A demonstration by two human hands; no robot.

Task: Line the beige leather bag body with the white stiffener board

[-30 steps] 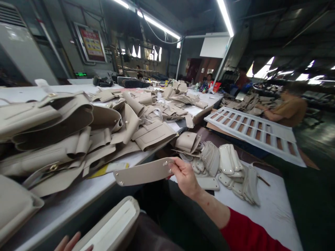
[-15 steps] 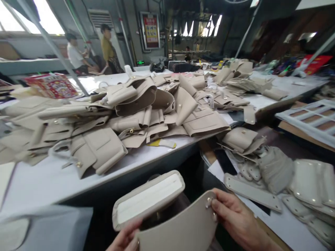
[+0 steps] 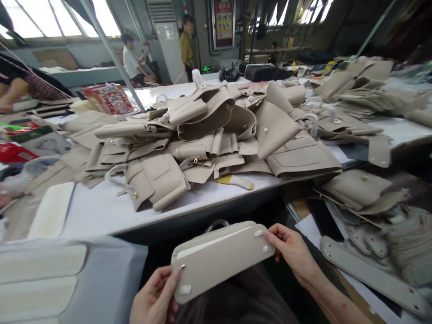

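I hold a flat beige leather panel (image 3: 219, 261) with rounded ends and small metal studs over the open bottom of a beige bag body (image 3: 209, 236) in my lap. My left hand (image 3: 153, 299) grips the panel's left end, fingers closed around the edge. My right hand (image 3: 292, 249) pinches the right end near two studs. The bag's white inner lining shows just above the panel's top edge.
A white table (image 3: 111, 209) ahead carries a big heap of beige bag parts (image 3: 216, 135). More panels and straps (image 3: 367, 270) lie at the right, pale flat pieces (image 3: 40, 274) at the lower left. People stand and sit at the back left (image 3: 187, 40).
My right hand brought the panel from the right down to my lap. My left hand took its other end. The panel now lies flat against the bag body. My view swung left.
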